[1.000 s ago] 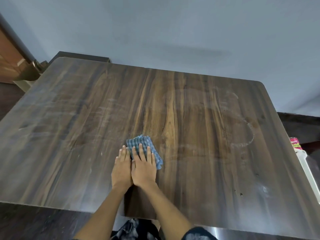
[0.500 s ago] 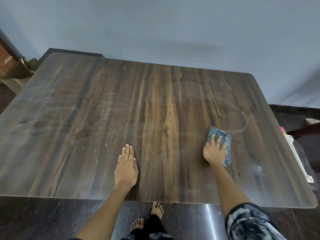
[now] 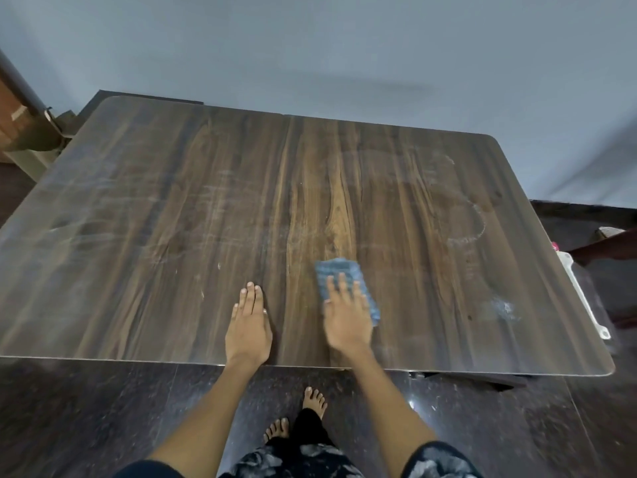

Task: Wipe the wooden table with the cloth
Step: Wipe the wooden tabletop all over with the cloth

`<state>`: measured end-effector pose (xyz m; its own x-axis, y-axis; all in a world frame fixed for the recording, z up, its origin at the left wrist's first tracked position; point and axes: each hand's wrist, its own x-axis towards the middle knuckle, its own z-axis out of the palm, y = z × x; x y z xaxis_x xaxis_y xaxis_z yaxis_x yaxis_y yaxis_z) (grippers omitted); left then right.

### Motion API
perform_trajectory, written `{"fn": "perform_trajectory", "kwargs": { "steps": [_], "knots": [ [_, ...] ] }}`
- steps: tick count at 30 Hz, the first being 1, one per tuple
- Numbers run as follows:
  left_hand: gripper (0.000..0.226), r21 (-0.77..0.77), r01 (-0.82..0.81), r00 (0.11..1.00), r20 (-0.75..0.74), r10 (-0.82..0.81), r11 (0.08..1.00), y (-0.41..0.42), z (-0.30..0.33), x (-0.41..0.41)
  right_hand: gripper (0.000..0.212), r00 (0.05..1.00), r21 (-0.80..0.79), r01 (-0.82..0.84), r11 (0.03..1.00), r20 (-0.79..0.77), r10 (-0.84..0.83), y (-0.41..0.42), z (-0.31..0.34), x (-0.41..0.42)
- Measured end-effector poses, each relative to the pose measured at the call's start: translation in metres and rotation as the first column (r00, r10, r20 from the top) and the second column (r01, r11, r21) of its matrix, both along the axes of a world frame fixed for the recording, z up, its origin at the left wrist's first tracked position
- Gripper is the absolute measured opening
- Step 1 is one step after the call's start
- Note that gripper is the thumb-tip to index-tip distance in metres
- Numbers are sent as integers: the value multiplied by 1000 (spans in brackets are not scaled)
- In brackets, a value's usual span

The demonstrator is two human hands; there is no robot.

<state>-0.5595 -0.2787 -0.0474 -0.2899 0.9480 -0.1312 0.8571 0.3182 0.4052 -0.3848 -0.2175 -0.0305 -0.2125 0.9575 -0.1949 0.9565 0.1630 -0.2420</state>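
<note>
Both hands lie flat on the desk near its front edge. The left hand (image 3: 249,327) rests palm down with fingers together, holding nothing, seemingly only bracing the body. The right hand (image 3: 348,320) is spread palm down on top of the folded blue cloth (image 3: 339,272), pressing it to the wood rather than clenching it; the fingers are blurred, which suggests a sweep in progress.

In the head view, the only one given, the cloth sits just right of the desk's middle line, near the front edge, its long axis running away from the person and leaning slightly to the right. About half of it shows beyond the fingertips and a strip shows along the hand's right side.

The wooden desk (image 3: 138,219) carries pale smears across its left half and a chalky arc (image 3: 477,225) far to the right, with a whitish patch (image 3: 503,309) near the right front corner. All of these lie apart from the cloth. The right hand, already on the cloth, is the nearer one to the arc and patch; the left-side smears would call for a long reach across the resting left hand.
</note>
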Motion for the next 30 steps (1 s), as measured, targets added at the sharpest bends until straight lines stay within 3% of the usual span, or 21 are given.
{"fn": "perform_trajectory", "kwargs": {
  "steps": [5, 8, 12, 15, 17, 20, 23, 25, 27, 30],
  "knots": [
    [50, -16, 8, 1000, -12, -9, 1000, -7, -2, 4, 53, 899, -43, 437, 899, 1, -437, 12, 6, 120],
    [50, -3, 14, 1000, -18, -14, 1000, -12, -3, 7, 53, 850, -104, 525, 845, 0, -527, 8, 11, 114],
    [50, 0, 25, 1000, -15, -25, 1000, -19, -3, 11, 55, 910, -53, 415, 908, 34, -414, -14, 3, 47],
    [50, 5, 38, 999, 8, -38, 999, -21, -3, 9, 59, 993, -47, 117, 992, 6, -117, -54, 0, -27],
    [53, 1, 48, 999, 22, -48, 999, -24, -2, 6, 62, 999, -110, -41, 993, -5, 41, -82, 2, -64],
    [56, 13, 53, 998, 23, -53, 999, -33, -2, -1, 51, 996, -143, -72, 987, -64, 63, -100, 8, -78],
    [54, 35, 17, 1000, 19, -18, 999, -33, 0, 4, 55, 988, -100, -150, 984, -45, 146, -90, 4, -44],
    [52, 31, -31, 999, 28, 30, 999, -29, 3, 14, 60, 996, -91, -91, 992, -30, 88, -83, 5, -14],
    [51, 38, -48, 998, 49, 46, 998, -25, 4, 25, 66, 997, -11, 74, 997, 15, -74, -74, 1, 27],
    [50, 39, 5, 999, 53, -7, 999, -19, 3, 35, 60, 940, -67, 342, 937, 37, -340, -54, 4, 99]
  ]
}}
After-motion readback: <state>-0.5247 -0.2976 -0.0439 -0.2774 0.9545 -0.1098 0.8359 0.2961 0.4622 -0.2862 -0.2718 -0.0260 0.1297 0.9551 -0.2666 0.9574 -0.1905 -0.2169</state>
